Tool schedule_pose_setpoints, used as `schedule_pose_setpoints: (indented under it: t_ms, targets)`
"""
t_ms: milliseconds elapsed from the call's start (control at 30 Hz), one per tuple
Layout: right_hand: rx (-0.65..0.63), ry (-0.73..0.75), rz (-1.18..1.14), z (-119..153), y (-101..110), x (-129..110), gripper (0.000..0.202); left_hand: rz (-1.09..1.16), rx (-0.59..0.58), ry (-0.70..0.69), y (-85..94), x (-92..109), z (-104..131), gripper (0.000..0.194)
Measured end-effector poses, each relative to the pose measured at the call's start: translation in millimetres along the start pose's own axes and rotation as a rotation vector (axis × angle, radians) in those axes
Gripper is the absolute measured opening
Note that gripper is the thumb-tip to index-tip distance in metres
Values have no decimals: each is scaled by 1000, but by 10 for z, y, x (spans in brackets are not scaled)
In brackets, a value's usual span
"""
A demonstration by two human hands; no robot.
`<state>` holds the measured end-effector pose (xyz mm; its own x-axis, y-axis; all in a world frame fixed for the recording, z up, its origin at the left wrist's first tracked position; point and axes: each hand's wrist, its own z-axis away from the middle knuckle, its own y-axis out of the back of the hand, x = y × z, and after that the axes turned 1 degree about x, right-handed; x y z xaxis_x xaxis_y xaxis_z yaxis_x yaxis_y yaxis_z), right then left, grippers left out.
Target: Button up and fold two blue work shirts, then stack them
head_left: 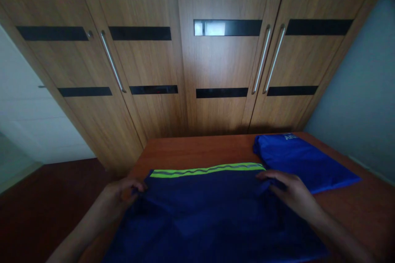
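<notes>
A dark navy garment (203, 218) with a neon yellow and grey reflective strip along its far edge lies spread over the wooden table (197, 148). At its left side, my left hand (123, 193) pinches the cloth just below the strip's end. My right hand (286, 189) grips the opposite side, fingers closed on a fold near the strip's right end. The garment's near part runs out of the bottom of the view, so its full shape is hidden. Beyond my right hand rests a folded bright blue cloth item (299, 164) with pale lettering, partly cut off from reading.
Behind the table stands a wooden wardrobe (216, 61) with black inlay bars and long metal handles (261, 59). A pale wall (361, 102) rises on the right. Dark red floor (61, 197) and a white surface (37, 107) show on the left.
</notes>
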<state>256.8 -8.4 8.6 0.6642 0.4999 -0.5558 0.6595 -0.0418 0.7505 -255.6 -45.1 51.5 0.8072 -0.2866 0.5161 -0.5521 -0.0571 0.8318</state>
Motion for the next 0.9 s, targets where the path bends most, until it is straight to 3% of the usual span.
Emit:
schedule_pose_setpoints:
  t_ms: [100, 200, 300, 433, 667, 767, 900]
  targets:
    - [-93, 142, 221, 479, -278, 39, 45, -83, -64, -105, -275, -37, 348, 13]
    - [-130, 269, 416, 671, -427, 51, 56, -214, -17, -168, -436, -10, 497, 17]
    - [-122, 335, 518, 643, -409, -20, 64, -375, 90, -237, -461, 77, 514, 19]
    - [-102, 380, 560, 580, -425, -202, 70, -525, 114, -360, -510, 304, 495, 23]
    - [-182, 352, 528, 646, -742, -371, 81, -530, 112, -614, -867, 808, 435, 28]
    - [-217, 282, 460, 613, -703, -413, 79, -446, 160, -648, -911, 856, 389, 25]
    - [-233, 216, 362, 585, -563, -459, 74, -446, 100, -679, -852, 830, 383, 26]
